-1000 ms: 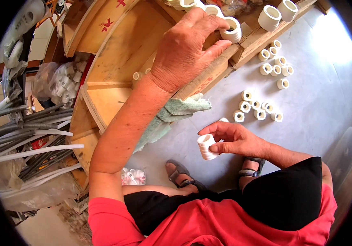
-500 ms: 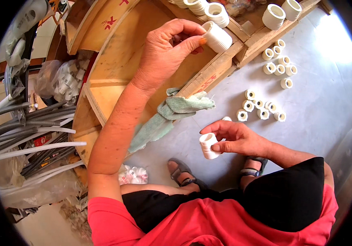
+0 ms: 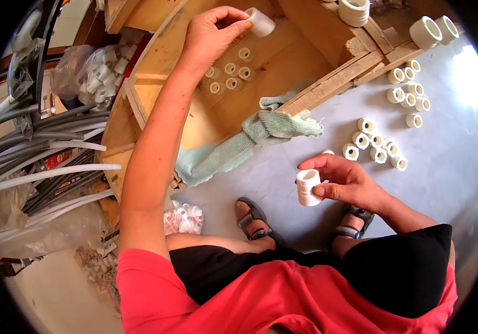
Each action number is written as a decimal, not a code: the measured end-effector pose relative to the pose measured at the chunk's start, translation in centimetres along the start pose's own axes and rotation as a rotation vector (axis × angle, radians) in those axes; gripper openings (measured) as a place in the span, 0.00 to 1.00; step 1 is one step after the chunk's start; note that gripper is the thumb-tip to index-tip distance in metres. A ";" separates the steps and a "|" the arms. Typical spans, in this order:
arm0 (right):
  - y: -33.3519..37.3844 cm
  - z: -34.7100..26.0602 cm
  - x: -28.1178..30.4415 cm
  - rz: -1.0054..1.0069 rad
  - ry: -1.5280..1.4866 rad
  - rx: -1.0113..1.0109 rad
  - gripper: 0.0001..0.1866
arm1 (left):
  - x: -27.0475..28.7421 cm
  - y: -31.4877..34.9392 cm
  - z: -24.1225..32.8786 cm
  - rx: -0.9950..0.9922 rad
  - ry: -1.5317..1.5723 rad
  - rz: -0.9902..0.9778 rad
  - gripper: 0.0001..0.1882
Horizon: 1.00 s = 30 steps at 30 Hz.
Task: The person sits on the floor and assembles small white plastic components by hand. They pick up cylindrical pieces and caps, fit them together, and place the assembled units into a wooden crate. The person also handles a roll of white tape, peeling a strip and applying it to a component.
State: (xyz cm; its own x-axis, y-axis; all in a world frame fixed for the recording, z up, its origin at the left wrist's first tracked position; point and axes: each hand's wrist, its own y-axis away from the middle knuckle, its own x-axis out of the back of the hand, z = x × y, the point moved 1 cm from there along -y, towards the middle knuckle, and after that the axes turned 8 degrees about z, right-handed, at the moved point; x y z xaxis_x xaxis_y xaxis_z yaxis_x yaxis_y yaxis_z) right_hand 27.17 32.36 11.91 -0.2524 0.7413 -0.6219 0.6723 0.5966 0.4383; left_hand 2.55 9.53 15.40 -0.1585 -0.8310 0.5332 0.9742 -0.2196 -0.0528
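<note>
Fittings held, one per hand, both white and short; the two are well apart, not joined, and neither is set down. Left hand pinches its white fitting near one end, thumb and fingers nearly closed, piece tilted and raised over the wooden box. Right hand is part-curled, thumb and fingers round the side of a second fitting, ribbed end down, open end up, above the floor.

Done so far, judging by layout: smaller fittings stand in two loose groups on the floor, right of the box. Left over: the two pieces in the hands, plus loose stock in the box.

Containers: box compartment has six small fittings standing apart toward its left side, bare wood around them. Larger fittings sit along the box's far edge. Green cloth drapes over the near corner. Clear bag by the person's leg is full of white pieces, type too small to tell. Another plastic bag at left holds more white fittings.
</note>
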 end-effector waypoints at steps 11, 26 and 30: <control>-1.0 0.3 1.1 0.042 -0.035 -0.046 0.23 | 2.1 -1.3 -13.6 0.150 -0.622 0.116 0.09; -2.1 0.1 2.2 0.106 -0.038 -0.087 0.23 | 0.6 -1.0 -19.3 0.176 -0.797 0.020 0.11; -2.2 0.3 2.2 0.096 -0.067 -0.105 0.23 | 0.6 -1.7 -18.3 0.271 -0.871 -0.114 0.13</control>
State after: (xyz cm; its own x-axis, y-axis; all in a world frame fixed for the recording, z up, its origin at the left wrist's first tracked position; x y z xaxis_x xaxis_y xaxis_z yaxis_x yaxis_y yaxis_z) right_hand 25.35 32.64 9.40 -0.1412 0.7762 -0.6144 0.6135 0.5557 0.5611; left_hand -2.11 0.10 0.35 -0.1860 -0.1089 0.9765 0.9819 -0.0578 0.1805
